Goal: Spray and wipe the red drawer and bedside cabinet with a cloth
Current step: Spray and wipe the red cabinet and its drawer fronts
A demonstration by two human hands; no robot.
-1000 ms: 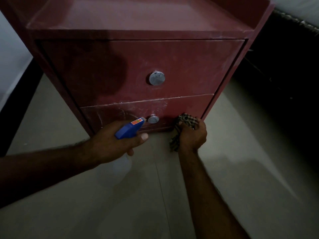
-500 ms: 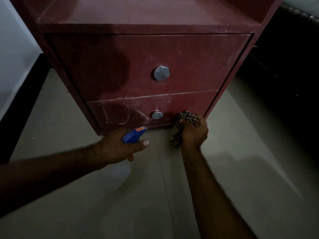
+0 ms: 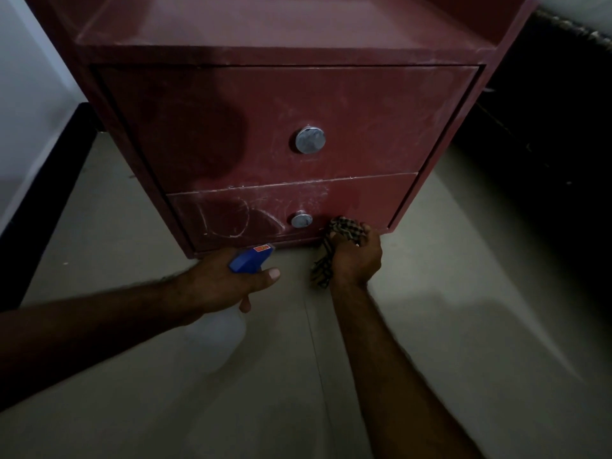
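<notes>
A: First entry, the lower drawer point(image 3: 364, 200)?
B: Sitting closed at the foot of the bedside cabinet point(image 3: 265, 31), its front showing pale smears and a darker, damp-looking patch left of its knob point(image 3: 301, 220).
A: The cloth point(image 3: 346, 230)?
B: Checked and bunched. The right hand point(image 3: 357, 261) is gripping it with curled fingers and pressing it against the drawer front just right of the knob; a wad like that likely gives a firm wiping pad. One tail is hanging toward the floor point(image 3: 430, 326).
A: The spray bottle point(image 3: 248, 260)?
B: The left hand point(image 3: 218, 286) is wrapping round its neck, with the blue head pointing at the drawer's lower edge. I judge it is being held close for another squirt.
A: Surroundings?
B: The upper drawer point(image 3: 381, 120) is closed and is showing a large dark patch on its left half. A white wall point(image 3: 29, 77) is standing to the left.
</notes>
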